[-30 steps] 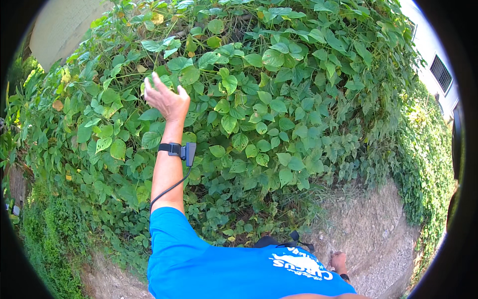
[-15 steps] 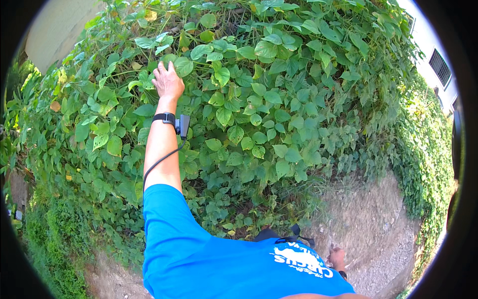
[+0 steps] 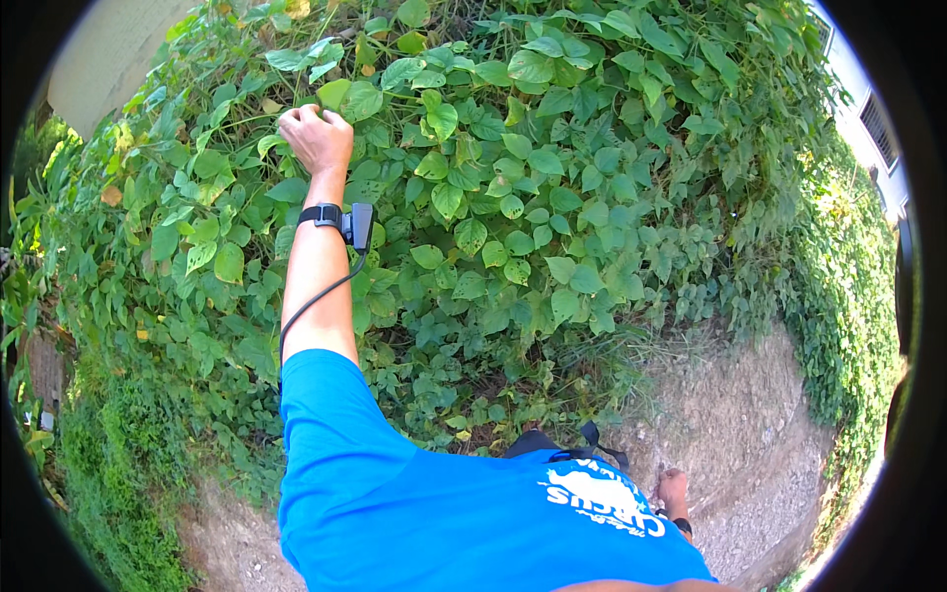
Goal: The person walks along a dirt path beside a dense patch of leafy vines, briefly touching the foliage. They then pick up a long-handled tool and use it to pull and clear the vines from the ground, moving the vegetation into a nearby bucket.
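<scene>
My left hand [image 3: 318, 140] is stretched out into a dense bank of green leafy vines [image 3: 444, 197]. Its fingers are bent and closed at the vine, their tips turned away, so whatever they grip is hidden. Right beyond the knuckles stand a yellow-green leaf [image 3: 333, 93] and a broad green leaf [image 3: 363, 100]. Low beside my body hangs my right hand [image 3: 674, 490], its fingers curled in above the bare soil; I cannot make out anything inside them.
A dark strap with a small grey device [image 3: 359, 225] and a black cable [image 3: 314, 306] sits on my left wrist. Dry stony ground [image 3: 735, 434] slopes at the lower right. A pale wall [image 3: 109, 64] stands at the upper left, a white building [image 3: 873, 118] at the upper right.
The spread fingers of my left hand have curled closed at the vine, and the hand has shifted slightly left and up. My right hand has risen a little and stays by my side.
</scene>
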`<action>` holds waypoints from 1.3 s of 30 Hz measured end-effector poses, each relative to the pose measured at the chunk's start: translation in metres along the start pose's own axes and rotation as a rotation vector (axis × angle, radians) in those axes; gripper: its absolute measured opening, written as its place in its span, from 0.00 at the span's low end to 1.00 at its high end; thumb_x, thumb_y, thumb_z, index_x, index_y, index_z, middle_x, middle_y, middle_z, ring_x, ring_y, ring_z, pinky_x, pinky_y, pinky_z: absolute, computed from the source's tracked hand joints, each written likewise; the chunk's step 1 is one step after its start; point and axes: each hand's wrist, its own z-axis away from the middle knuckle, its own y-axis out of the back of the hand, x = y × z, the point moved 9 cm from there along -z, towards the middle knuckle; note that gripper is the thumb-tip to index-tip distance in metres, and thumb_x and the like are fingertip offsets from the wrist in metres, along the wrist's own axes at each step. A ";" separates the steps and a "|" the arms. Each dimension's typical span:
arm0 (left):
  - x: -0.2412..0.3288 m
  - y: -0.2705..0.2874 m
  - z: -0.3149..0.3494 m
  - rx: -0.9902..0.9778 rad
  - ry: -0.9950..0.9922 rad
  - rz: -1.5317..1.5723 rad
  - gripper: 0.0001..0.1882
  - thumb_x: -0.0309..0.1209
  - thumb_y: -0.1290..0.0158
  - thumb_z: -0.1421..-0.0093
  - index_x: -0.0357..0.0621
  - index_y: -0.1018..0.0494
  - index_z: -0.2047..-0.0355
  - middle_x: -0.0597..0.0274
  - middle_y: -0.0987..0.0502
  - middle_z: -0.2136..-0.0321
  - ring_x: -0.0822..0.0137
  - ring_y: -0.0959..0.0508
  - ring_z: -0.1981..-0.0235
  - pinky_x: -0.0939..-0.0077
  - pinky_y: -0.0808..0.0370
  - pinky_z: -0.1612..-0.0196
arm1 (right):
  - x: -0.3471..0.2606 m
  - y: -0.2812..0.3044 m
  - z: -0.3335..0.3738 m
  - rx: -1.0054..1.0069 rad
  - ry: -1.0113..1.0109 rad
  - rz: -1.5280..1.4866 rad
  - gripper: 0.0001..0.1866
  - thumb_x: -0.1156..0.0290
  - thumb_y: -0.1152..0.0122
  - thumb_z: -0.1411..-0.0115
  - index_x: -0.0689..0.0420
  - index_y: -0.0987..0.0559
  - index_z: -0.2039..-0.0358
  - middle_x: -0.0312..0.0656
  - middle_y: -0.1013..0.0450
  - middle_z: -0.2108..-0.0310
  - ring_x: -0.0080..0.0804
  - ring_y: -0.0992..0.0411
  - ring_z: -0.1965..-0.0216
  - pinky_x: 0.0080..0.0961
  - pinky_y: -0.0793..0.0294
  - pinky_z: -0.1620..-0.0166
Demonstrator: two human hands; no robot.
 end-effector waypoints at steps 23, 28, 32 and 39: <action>0.011 -0.175 0.113 -0.779 1.005 0.965 0.25 0.30 0.31 0.47 0.32 0.24 0.50 0.49 0.20 0.56 0.59 0.22 0.55 0.61 0.26 0.51 | 0.025 0.013 0.025 0.033 -0.127 -0.019 0.11 0.72 0.40 0.36 0.68 0.22 0.70 0.48 0.26 0.84 0.35 0.27 0.87 0.33 0.31 0.84; 0.002 -0.174 0.119 -0.782 1.081 0.901 0.23 0.33 0.32 0.45 0.43 0.22 0.49 0.60 0.19 0.59 0.61 0.22 0.59 0.60 0.27 0.55 | 0.025 0.014 0.026 0.026 -0.151 -0.042 0.10 0.74 0.42 0.37 0.70 0.22 0.66 0.49 0.24 0.82 0.37 0.23 0.82 0.34 0.23 0.80; 0.003 -0.178 0.122 -0.859 1.075 1.033 0.22 0.34 0.34 0.42 0.42 0.24 0.48 0.63 0.17 0.61 0.68 0.21 0.61 0.65 0.30 0.55 | 0.018 0.011 0.026 0.007 -0.165 -0.054 0.09 0.74 0.43 0.37 0.70 0.22 0.65 0.49 0.24 0.81 0.36 0.23 0.82 0.33 0.24 0.81; 0.000 -0.177 0.122 -0.896 1.036 1.086 0.24 0.35 0.35 0.40 0.38 0.27 0.47 0.66 0.15 0.64 0.73 0.23 0.64 0.71 0.32 0.58 | 0.002 0.009 0.026 -0.021 -0.143 -0.055 0.09 0.73 0.43 0.36 0.68 0.22 0.64 0.47 0.25 0.81 0.35 0.25 0.83 0.32 0.26 0.82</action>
